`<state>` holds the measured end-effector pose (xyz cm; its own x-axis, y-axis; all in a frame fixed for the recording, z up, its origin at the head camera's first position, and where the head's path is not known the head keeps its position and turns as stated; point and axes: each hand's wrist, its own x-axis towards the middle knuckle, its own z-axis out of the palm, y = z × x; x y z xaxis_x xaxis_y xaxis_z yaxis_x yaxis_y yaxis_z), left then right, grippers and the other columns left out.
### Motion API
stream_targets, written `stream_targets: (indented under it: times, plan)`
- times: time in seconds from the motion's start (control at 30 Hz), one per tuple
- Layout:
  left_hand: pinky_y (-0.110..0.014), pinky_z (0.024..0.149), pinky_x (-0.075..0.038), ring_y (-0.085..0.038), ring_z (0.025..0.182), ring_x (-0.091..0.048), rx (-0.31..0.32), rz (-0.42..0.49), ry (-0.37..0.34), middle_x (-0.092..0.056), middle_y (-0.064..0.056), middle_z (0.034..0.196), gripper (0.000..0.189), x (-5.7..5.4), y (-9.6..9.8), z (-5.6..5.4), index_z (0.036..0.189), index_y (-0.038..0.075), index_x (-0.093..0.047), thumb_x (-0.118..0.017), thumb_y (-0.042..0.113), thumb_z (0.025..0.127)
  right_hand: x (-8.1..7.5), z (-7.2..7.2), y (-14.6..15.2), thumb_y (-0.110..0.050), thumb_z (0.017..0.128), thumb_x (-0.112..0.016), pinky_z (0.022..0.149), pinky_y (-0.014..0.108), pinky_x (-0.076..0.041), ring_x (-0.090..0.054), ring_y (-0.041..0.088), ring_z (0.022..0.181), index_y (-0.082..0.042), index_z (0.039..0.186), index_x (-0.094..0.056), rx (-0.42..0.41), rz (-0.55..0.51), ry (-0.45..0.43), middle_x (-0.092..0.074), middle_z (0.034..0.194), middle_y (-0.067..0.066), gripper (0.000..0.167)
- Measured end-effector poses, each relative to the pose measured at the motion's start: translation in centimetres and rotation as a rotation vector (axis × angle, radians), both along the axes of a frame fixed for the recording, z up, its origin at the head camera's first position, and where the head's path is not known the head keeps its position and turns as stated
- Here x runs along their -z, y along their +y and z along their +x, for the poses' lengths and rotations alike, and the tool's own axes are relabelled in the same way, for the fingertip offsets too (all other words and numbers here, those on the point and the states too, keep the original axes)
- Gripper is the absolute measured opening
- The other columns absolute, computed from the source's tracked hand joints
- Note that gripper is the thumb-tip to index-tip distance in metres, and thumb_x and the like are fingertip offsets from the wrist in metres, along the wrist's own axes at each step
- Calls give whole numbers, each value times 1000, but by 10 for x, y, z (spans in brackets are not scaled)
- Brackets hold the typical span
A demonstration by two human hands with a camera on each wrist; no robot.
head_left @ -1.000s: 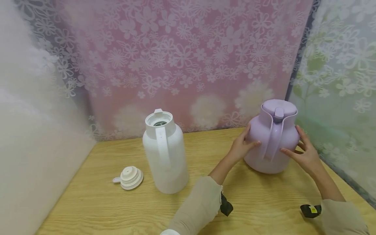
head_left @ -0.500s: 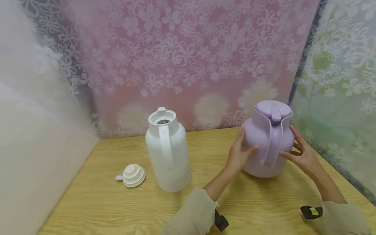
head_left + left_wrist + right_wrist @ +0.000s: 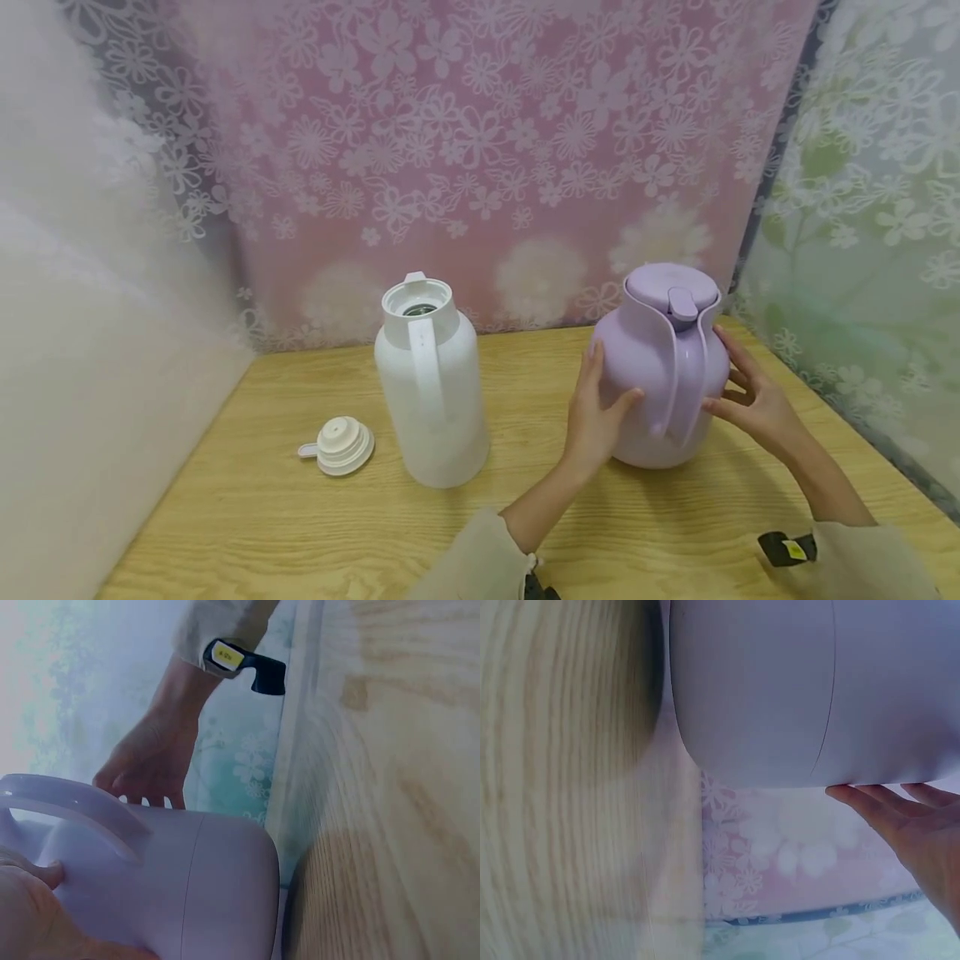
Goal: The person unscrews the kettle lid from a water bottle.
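Observation:
A lilac thermos jug (image 3: 626,358) with its lid on is held between both hands at the right of the head view. My left hand (image 3: 596,421) grips its left side, thumb on the front beside the handle. On the other side my right hand (image 3: 761,408) holds it with the fingers round the body and the thumb near the handle (image 3: 692,375). Both wrist views show a narrow gap between the jug's base (image 3: 697,690) and the table, so it is off the surface. To the left stands a white thermos jug (image 3: 457,400), its mouth uncovered.
Left of the white jug, a cream stopper (image 3: 343,446) with a small tab lies on the wooden table (image 3: 300,542). A pink flowered curtain (image 3: 480,167) hangs behind the table, and a pale flowered sheet (image 3: 877,250) borders the right side.
Both hands have carried the lilac jug leftward and slightly nearer in the head view. The head view has shifted a little; the white jug and stopper stay in place on the table.

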<state>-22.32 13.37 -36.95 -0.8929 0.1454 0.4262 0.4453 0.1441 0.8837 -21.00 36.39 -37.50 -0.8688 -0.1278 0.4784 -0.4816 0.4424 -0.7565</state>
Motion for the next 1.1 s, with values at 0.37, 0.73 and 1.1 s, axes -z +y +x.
stream_targets:
  times: [0.37,0.73,1.1]
  plan:
    - [-43,104,-21,-33,131,-23,-53,67,-28,-22,-21,145,74,1,-12,18,143,7,-32,-69,21,79,3,-3,-13,16,75,-62,76,13,-44,-39,-7,110,-19,148,-14,-65,14,46,-23,144,-10,95]
    - [-47,103,-24,-36,130,-24,-90,122,-35,-21,-23,145,76,3,-16,23,144,9,-30,-68,22,79,2,-9,-21,18,71,-64,82,10,-39,-37,-5,115,-15,148,-17,-94,18,84,-24,145,-10,96]
    - [-48,102,-24,-40,128,-26,-112,130,12,-22,-27,143,77,2,-3,19,142,3,-32,-68,23,77,1,-14,-10,18,72,-60,80,11,-40,-38,-4,114,-16,148,-16,-124,7,72,-23,145,-12,94]
